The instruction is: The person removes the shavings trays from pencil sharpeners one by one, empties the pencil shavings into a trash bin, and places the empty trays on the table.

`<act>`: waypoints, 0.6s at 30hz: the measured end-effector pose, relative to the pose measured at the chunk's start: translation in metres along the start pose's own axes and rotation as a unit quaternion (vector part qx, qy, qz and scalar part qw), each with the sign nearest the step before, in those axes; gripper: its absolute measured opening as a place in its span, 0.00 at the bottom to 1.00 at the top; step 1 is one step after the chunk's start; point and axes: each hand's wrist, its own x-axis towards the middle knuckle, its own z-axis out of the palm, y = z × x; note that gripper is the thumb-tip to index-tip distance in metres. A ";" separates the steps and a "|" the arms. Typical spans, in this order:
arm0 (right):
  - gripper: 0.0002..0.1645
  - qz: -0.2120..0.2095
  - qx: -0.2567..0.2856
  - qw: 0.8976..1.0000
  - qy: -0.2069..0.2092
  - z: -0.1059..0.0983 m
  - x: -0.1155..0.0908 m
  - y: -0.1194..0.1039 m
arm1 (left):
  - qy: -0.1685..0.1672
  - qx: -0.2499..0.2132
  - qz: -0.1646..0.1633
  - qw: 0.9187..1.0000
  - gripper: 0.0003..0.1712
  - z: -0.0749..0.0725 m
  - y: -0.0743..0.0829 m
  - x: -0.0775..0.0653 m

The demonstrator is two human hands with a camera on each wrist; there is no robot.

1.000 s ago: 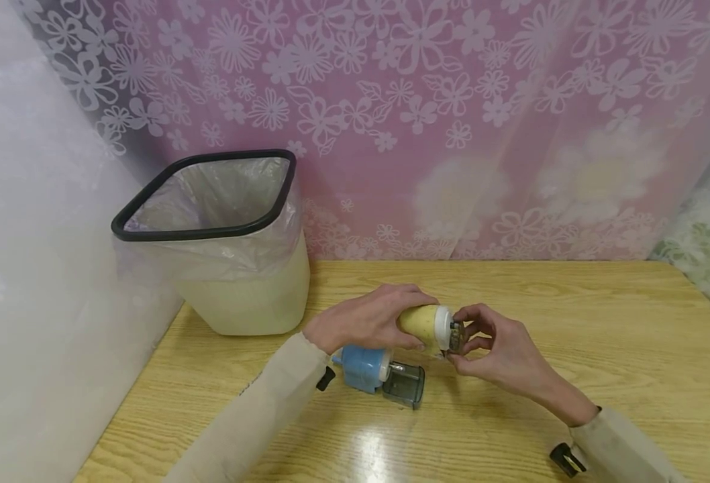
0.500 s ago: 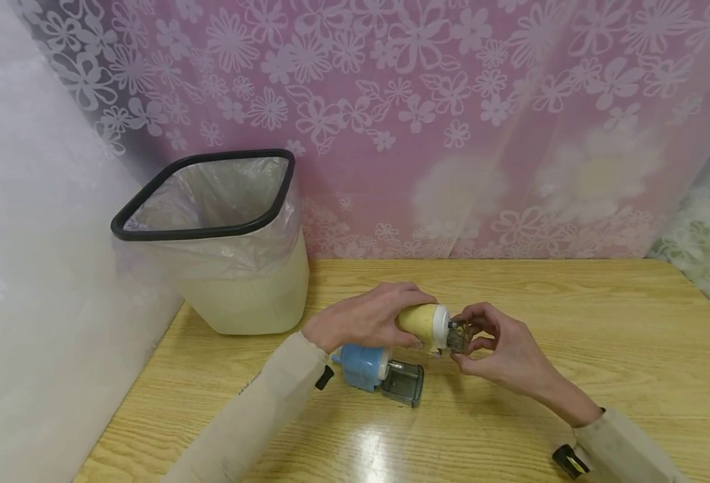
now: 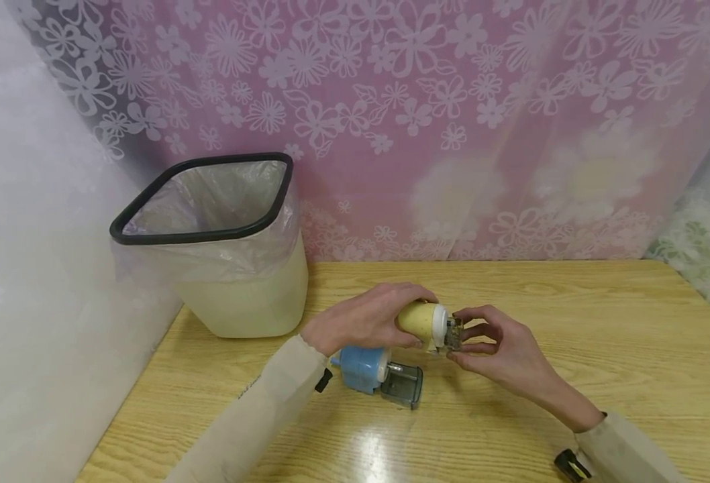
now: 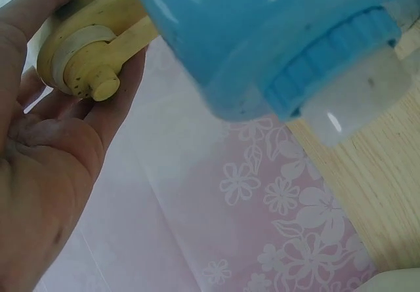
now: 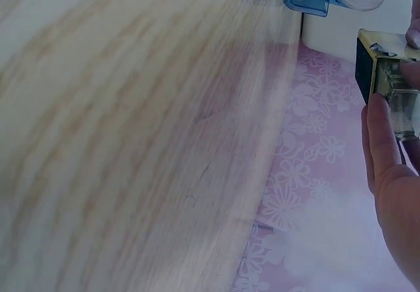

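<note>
A yellow crank pencil sharpener [image 3: 417, 322] with a white ring lies sideways in my left hand [image 3: 368, 318], which grips it from above. Its yellow crank [image 4: 98, 69] shows beside the palm in the left wrist view. My right hand [image 3: 506, 345] pinches a see-through shavings drawer [image 3: 453, 335] at the sharpener's right end, partly drawn out. In the right wrist view, fingers and thumb sit on either side of this drawer [image 5: 403, 111]. Just below my left hand, a blue pencil sharpener [image 3: 360, 369] lies on the table, with its own dark see-through drawer [image 3: 402, 386] at its right.
At the back left stands a cream waste bin [image 3: 252, 302] with a black rim and a plastic liner. A pink flowered curtain [image 3: 367, 168] hangs behind the wooden table [image 3: 572, 302]. White sheeting [image 3: 41, 268] covers the left side.
The yellow sharpener's drawer slid out to the right by half a second ago, then moved slightly back toward the body with my right hand. My left hand has hardly moved.
</note>
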 end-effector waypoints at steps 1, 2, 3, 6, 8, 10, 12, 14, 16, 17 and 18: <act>0.33 -0.003 0.006 1.000 0.000 0.000 0.000 0.001 | 0.003 0.000 0.001 1.000 0.34 0.000 0.000 0.000; 0.33 -0.007 0.012 1.000 0.000 0.001 0.000 0.001 | 0.006 0.002 0.003 1.000 0.34 0.000 0.000 0.000; 0.34 -0.008 0.017 1.000 0.000 0.001 0.000 0.002 | 0.008 0.003 0.004 1.000 0.35 0.000 0.001 0.000; 0.34 -0.018 0.019 1.000 0.001 0.000 0.001 0.002 | 0.013 0.012 0.005 1.000 0.35 -0.002 0.002 0.000; 0.34 -0.015 0.015 1.000 0.003 0.000 0.002 0.002 | 0.015 0.019 0.004 1.000 0.35 -0.003 0.003 0.000; 0.34 -0.011 0.009 1.000 0.005 0.000 0.002 0.002 | 0.014 0.023 0.002 1.000 0.35 -0.004 0.004 0.000; 0.33 -0.003 0.005 1.000 0.006 0.000 0.001 0.002 | 0.012 0.026 -0.001 1.000 0.34 -0.005 0.004 0.000; 0.33 0.008 0.005 1.000 0.005 0.001 0.001 0.002 | 0.010 0.028 -0.005 1.000 0.34 -0.006 0.004 -0.001; 0.32 0.017 0.007 1.000 0.005 0.001 0.000 0.002 | 0.008 0.030 -0.009 0.999 0.34 -0.006 0.004 -0.001; 0.32 0.019 0.007 1.000 0.004 0.001 0.000 0.001 | 0.007 0.030 -0.011 0.999 0.34 -0.006 0.004 -0.002; 0.32 0.022 0.007 1.000 0.005 0.001 0.000 0.001 | 0.006 0.031 -0.013 0.999 0.34 -0.006 0.004 -0.002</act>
